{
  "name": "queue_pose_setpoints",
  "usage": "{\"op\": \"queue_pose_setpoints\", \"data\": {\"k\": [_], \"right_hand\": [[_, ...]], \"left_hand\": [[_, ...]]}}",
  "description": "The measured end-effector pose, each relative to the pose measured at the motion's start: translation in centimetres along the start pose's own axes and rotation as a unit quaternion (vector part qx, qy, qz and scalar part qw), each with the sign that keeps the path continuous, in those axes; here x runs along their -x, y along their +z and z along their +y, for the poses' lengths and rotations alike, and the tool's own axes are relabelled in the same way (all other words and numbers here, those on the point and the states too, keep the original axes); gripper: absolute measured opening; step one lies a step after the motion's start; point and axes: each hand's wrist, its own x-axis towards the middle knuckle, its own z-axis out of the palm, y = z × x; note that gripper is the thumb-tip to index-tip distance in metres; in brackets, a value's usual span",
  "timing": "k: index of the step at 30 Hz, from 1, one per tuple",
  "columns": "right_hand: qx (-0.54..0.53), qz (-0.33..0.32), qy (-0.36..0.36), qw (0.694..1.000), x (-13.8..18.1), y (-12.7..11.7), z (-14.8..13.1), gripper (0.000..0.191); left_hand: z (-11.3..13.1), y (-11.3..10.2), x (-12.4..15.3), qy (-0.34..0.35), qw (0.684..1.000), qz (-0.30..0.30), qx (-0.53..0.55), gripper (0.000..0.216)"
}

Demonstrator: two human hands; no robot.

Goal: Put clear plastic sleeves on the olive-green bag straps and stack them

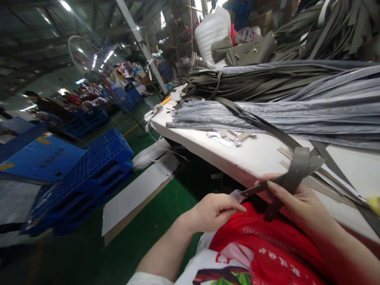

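My right hand (299,204) is closed around a dark grey-olive strap (298,164), which looks like leather or imitation leather and loops up over the fingers. One narrow end of the strap points left toward my left hand (212,211). The thumb and fingers of that hand are pinched at a small whitish, translucent strip (236,194) by the strap's tip. Both hands are just off the front edge of a white table (255,152), above a red apron (267,237). How the strip joins the strap cannot be made out.
Long bundles of grey strips (267,114) and dark straps (246,85) cover the table's back. Paper scraps (225,137) lie near its edge. Left, on the green floor, are a cardboard sheet (136,198) and blue pallets (97,166). A metal pole (145,47) and people stand beyond.
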Motion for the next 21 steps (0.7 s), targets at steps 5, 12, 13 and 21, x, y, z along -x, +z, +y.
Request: {"op": "queue_pose_setpoints", "data": {"k": [5,12,13,21], "right_hand": [[0.048,-0.043,0.006,0.998,-0.4,-0.2,0.3,0.038],[0.053,-0.08,-0.018,0.995,-1.1,1.8,1.6,0.039],[0.052,-0.085,-0.003,0.995,-1.2,1.8,1.9,0.041],[0.055,0.048,0.045,0.996,-1.6,-1.7,1.7,0.041]], "left_hand": [[-0.1,0.0,-0.9,0.002,1.0,-0.004,-0.015,0.032],[-0.1,0.5,-2.3,-0.018,0.999,-0.041,-0.023,0.032],[-0.1,0.6,-2.4,-0.023,0.998,-0.044,-0.024,0.032],[0.0,0.1,-2.2,-0.081,0.99,-0.112,-0.021,0.049]]}}
